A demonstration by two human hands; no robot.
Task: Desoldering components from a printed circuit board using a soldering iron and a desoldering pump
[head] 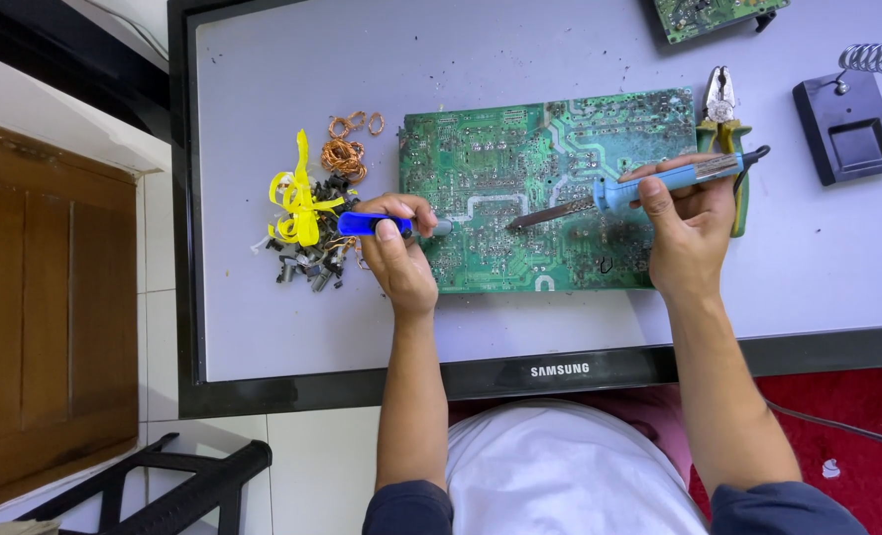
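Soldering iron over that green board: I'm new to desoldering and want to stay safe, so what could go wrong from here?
1. The right hand grips the iron near its metal shaft; a slip forward could burn fingers.
2. The left hand with the blue pump sits close to the tip; it might get touched.
3. The board lies loose, so pressing could shift it toward the parts pile.

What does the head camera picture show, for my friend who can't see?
A person's right hand holds a blue soldering iron over a green circuit board, while the left hand holds a blue tool beside it.
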